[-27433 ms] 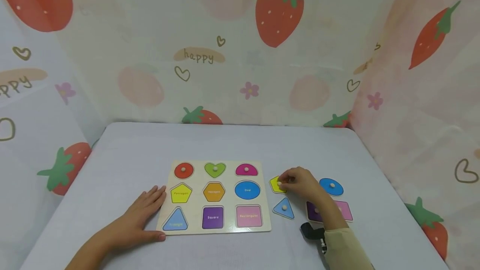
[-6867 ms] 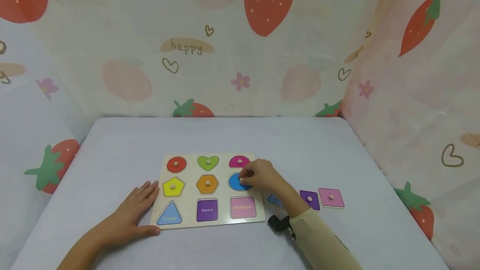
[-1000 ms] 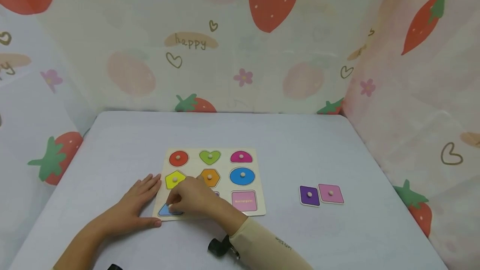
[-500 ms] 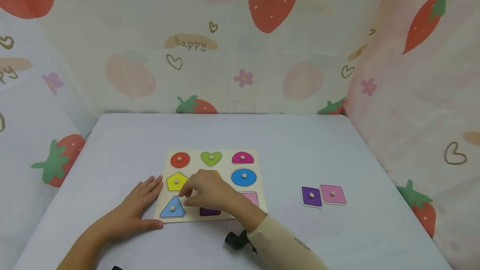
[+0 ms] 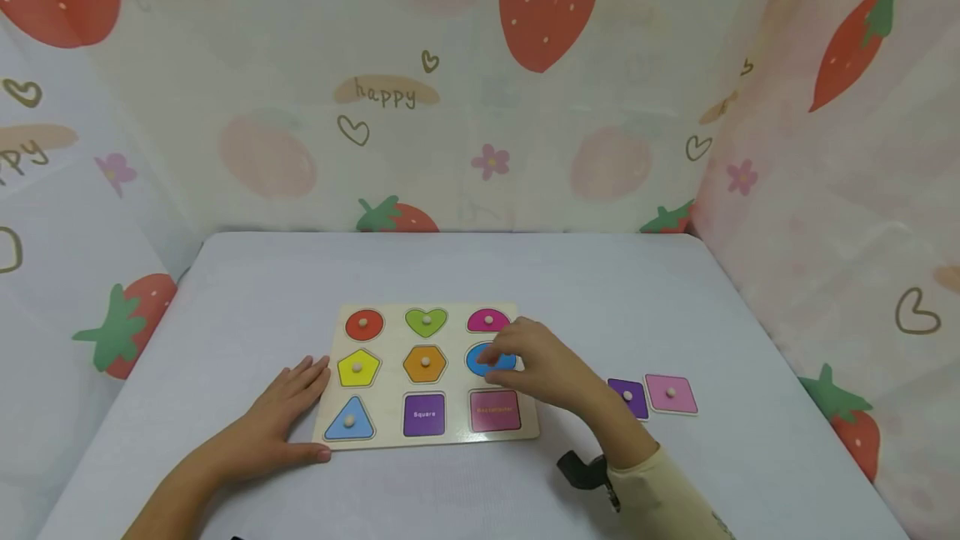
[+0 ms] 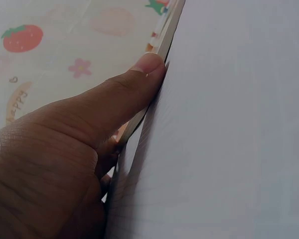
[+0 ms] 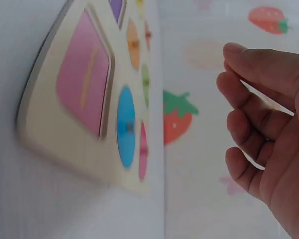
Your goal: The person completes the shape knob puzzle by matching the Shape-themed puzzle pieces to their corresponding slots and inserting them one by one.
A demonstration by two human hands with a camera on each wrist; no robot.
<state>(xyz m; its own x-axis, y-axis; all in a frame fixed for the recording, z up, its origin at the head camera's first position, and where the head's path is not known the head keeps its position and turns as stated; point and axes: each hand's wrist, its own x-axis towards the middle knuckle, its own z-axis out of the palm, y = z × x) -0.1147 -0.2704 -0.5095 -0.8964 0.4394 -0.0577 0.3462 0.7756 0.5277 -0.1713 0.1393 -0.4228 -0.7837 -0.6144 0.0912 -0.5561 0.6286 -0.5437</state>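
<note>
Right hand hangs loosely curled and empty over the blue oval, having left the blue triangle seated. Left hand lies flat, bracing the puzzle board. Purple square and pink piece wait alongside.

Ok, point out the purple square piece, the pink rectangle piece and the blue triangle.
purple square piece (image 5: 630,397): head view, on its visible purple face beside the peg.
pink rectangle piece (image 5: 671,394): head view, at its centre peg.
blue triangle (image 5: 349,422): head view, at its centre peg, seated in the board.
</note>
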